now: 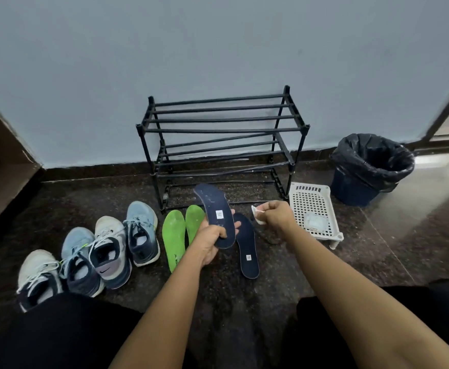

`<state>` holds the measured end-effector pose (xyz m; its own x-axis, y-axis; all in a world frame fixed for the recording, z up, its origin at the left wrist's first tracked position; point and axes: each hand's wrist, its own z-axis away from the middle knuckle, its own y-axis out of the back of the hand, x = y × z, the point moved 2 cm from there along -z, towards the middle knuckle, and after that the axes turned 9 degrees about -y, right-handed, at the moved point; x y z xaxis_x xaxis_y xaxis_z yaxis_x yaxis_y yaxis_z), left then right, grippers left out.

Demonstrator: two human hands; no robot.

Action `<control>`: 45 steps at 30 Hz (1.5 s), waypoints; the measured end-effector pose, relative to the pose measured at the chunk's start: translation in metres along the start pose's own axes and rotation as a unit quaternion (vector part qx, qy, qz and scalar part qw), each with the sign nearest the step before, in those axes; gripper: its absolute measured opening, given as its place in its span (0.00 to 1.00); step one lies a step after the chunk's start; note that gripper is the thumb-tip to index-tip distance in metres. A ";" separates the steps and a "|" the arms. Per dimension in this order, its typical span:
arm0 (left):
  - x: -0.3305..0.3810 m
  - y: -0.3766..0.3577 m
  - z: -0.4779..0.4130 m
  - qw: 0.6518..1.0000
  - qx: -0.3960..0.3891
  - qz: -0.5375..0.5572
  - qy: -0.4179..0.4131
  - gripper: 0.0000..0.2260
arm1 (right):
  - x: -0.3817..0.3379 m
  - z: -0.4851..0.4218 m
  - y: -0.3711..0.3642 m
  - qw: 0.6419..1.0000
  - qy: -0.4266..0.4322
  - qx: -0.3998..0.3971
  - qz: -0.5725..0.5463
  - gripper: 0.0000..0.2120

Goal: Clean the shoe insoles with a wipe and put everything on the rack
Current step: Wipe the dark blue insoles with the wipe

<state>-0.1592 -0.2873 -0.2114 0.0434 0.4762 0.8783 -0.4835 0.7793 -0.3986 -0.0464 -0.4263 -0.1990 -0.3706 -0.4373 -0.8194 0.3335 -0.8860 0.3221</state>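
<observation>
Before the rack point(218, 130), at centre frame: early in the task, by the look of it. Nothing on the rack yet. Four shoes point(109, 251) in a row on the floor point(244, 302) at lower left, two green insoles point(174, 237) just right of them. Cannot tell whether any insole is already wiped. Left to do, judging from this: wiping, then shelving shoes and insoles.

Left hand point(211, 237) curled round the lower end of a navy insole point(215, 209), holding it up off the floor, far end toward the rack. Pale specks on its face, so likely unwiped. Second navy insole point(247, 251) flat on the floor just right of it. Right hand point(276, 215) right of the held insole and apart from it, fingers pinching a white wipe point(258, 215). Further right, a white basket point(309, 188) with a wipe pack point(315, 221); beyond, a lined bin point(369, 166).
</observation>
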 end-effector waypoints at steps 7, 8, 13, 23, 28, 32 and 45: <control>0.077 -0.040 0.034 0.997 -0.006 0.013 -0.077 0.28 | -0.074 0.060 0.052 0.993 0.105 0.055 0.018 0.07; 0.086 -0.044 0.038 0.996 -0.002 0.017 -0.091 0.26 | -0.081 0.068 0.058 0.992 0.111 0.055 0.011 0.06; 0.123 -0.062 0.055 0.991 -0.013 0.034 -0.128 0.18 | -0.095 0.088 0.080 0.995 0.088 -0.015 -0.045 0.06; 0.164 -0.091 0.081 0.982 -0.076 0.010 -0.174 0.19 | -0.100 0.101 0.084 0.999 0.006 -0.033 -0.006 0.10; 0.164 -0.089 0.073 0.978 -0.068 0.052 -0.188 0.19 | -0.112 0.106 0.082 0.995 -0.016 -0.080 -0.065 0.11; 0.160 -0.098 0.063 0.984 -0.050 0.068 -0.156 0.25 | -0.124 0.108 0.078 0.985 0.014 -0.111 -0.132 0.14; 0.164 -0.102 0.040 0.986 -0.052 0.076 -0.139 0.28 | -0.145 0.172 0.044 0.806 0.458 0.191 0.324 0.04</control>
<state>-0.1375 -0.3045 -0.0163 -0.2711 0.4716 0.8391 -0.3726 0.7524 -0.5432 -0.1273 -0.4281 0.0154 0.6281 -0.6839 -0.3712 -0.1553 -0.5776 0.8014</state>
